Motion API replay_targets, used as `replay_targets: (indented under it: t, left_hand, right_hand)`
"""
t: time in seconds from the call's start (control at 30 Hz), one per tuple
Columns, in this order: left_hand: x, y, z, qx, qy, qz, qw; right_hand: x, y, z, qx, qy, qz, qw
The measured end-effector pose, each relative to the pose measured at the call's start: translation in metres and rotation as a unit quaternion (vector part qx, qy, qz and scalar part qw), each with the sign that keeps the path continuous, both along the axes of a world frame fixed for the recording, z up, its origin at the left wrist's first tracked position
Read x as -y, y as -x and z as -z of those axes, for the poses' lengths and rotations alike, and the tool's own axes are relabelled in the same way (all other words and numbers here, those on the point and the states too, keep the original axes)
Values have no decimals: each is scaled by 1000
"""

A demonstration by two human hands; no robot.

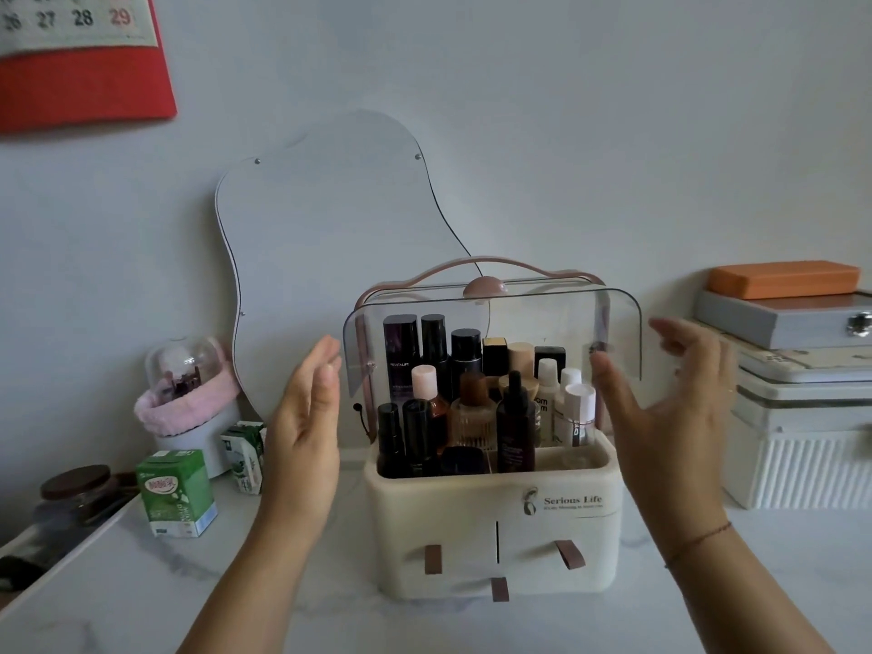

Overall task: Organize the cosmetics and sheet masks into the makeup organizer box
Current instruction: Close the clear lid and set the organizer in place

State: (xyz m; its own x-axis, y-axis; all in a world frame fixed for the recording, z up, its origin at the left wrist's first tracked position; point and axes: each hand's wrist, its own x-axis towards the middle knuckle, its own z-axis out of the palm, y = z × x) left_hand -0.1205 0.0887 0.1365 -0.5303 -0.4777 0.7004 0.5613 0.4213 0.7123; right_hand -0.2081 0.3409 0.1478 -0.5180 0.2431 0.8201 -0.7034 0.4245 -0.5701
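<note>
Your left hand (309, 417) and right hand (670, 408) are both raised, palms facing each other, one on each side of the makeup organizer box (495, 521). Fingers on both are extended and loose, grasping nothing. The left hand is just beside the left edge of the clear lid (490, 332) but apart from it. The right thumb lies over the lid's right edge in the picture; contact cannot be confirmed.

The box stands upright on the marble-look counter (141, 606), centre of view. All three drawer tabs (432, 558) sit flush with the front, so the drawers appear shut. What is inside them is hidden.

The upper compartment is packed with cosmetics bottles (472, 398) standing upright: dark tall ones at the back, a dropper bottle (515, 417) and small white-capped bottles (573, 413) toward the front right. The lid is part-way between open and closed, curving over the bottles below the pink handle (476, 266).

No loose cosmetics or sheet masks show on the counter. Judgement: loading looks essentially finished. Whether the masks are in a drawer cannot be checked here. What appears left is seating the lid fully.

Left of the box: a green carton (177, 493), a second carton (245, 453), a dark-lidded jar (75, 493), a domed holder with a pink cloth (188, 394). Behind: a wavy mirror (330, 219) leaning on the wall. Far right: stacked storage cases (802, 417).
</note>
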Motion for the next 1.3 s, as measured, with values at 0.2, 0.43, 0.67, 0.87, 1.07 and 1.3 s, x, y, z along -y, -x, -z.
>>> replay_targets:
  t: [0.2, 0.43, 0.67, 0.87, 1.07, 1.3]
  left_hand:
    - [-15, -3, -12, -5, 5, 48, 999]
    - [-18, -18, 17, 17, -17, 26, 999]
    - [-26, -19, 63, 74, -55, 33, 995]
    - [-23, -10, 83, 113, -57, 26, 992]
    - [-14, 2, 102, 179, -89, 47, 979]
    - [-11, 12, 133, 229, -110, 136, 958]
  right_hand:
    - [-3, 14, -5, 79, -24, -153, 985]
    - [-15, -3, 30, 105, -15, -202, 974]
    - [-14, -10, 66, 153, -3, -228, 962]
    - [-9, -3, 82, 188, -12, -240, 952]
    - [-7, 7, 103, 245, 9, -287, 926]
    - [-12, 15, 130, 307, 19, -354, 883]
